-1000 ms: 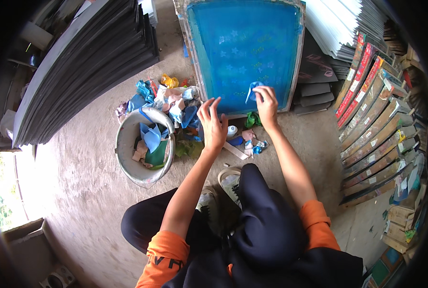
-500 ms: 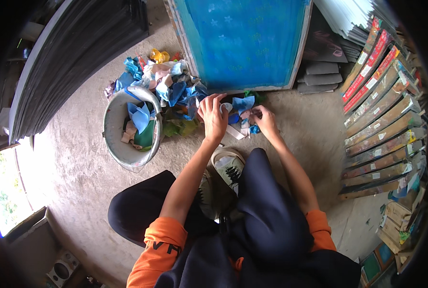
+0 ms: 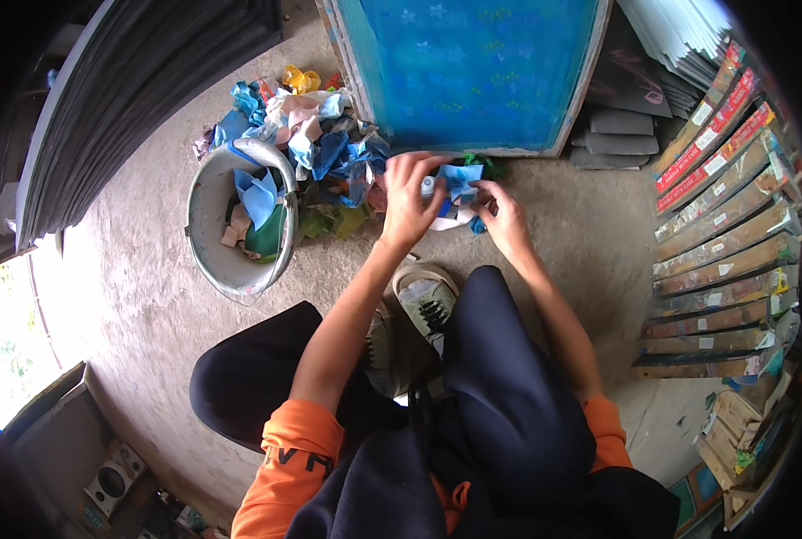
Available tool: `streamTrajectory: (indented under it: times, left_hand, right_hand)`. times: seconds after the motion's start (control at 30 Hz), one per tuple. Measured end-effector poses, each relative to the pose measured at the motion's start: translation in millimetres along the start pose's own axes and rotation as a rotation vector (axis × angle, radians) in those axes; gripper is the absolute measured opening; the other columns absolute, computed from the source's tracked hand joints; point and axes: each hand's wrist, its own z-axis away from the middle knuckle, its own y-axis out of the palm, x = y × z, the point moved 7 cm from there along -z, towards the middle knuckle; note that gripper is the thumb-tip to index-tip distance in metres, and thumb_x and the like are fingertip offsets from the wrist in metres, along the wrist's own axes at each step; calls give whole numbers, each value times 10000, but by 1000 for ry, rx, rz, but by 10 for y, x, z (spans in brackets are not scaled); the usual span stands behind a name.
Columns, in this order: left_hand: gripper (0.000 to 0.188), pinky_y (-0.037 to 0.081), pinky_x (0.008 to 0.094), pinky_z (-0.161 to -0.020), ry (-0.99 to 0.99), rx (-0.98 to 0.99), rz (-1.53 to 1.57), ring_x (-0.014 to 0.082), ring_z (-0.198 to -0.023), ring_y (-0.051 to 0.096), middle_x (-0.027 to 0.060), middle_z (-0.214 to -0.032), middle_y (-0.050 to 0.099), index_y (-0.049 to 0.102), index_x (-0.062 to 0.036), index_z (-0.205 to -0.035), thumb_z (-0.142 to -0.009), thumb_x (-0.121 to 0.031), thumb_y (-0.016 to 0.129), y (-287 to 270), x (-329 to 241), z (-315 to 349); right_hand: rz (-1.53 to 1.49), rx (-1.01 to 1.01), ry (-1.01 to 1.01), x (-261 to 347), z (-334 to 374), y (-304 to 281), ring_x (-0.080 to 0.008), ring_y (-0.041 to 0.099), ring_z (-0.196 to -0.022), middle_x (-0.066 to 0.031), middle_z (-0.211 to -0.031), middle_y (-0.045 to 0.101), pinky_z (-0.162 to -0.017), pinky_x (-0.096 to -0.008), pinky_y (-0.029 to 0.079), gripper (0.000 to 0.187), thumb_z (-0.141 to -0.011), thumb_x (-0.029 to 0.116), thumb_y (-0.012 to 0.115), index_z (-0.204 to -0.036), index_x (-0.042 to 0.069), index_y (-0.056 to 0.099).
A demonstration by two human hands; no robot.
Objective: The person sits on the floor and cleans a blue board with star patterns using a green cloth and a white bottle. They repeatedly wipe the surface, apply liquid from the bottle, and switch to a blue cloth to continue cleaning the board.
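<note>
Fabric-like scraps lie on the floor between my hands, among them a light blue scrap [image 3: 463, 178] and a whitish one [image 3: 455, 218]. My left hand [image 3: 410, 196] arches over their left side, open, its fingers stretched to the right and slightly blurred. A small round white thing [image 3: 428, 186] shows between its fingers and thumb; whether they touch it I cannot make out. At the right edge of the scraps is my right hand [image 3: 507, 220], thumb and forefinger apart. Its fingertips reach the scraps, and part of what lies beneath is hidden.
A grey bucket [image 3: 205, 229] with blue, green and pink scraps inside stands to the left. Behind it spreads a heap of crumpled scraps [image 3: 306, 126]. A blue framed panel [image 3: 473, 81] stands ahead. Dark stacked sheets [image 3: 140, 99] are at left, long frames [image 3: 715, 247] at right.
My left hand has moved slightly up and extended its fingers over the scraps. My right hand has shifted a little, and the pieces between them look more bunched. The view has shifted slightly.
</note>
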Motion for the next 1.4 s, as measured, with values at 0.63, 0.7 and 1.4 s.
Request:
streamTrajectory:
  times: [0.63, 0.7, 1.4]
  left_hand:
    - [144, 489, 316, -748, -191, 110, 533, 187, -883, 614, 81, -929, 648, 614, -23, -948, -863, -133, 653, -174, -603, -588]
    - [165, 489, 306, -775, -228, 31, 613, 158, -896, 616, 80, -964, 648, 603, -18, -990, -884, -141, 637, -232, -571, -586]
    - [91, 436, 274, -684, -378, -272, 165, 133, -727, 525, 56, -840, 561, 616, -9, -963, -893, -42, 568, -466, 830, -633]
  right_hand:
    - [-163, -202, -220, 1155, -183, -847, -88, 591, -704, -56, -803, 651, -613, -246, 462, 170, -838, 153, 694, -938, 24, 645]
    - [-271, -235, -150, 1126, -246, -887, -69, 580, -711, -39, -807, 648, -632, -227, 463, 193, -860, 138, 673, -970, -14, 630]
    - [103, -761, -499, 1056, -1273, 233, -237, 624, -770, -109, -862, 617, -683, -337, 513, 156, -752, -105, 640, -856, 8, 611]
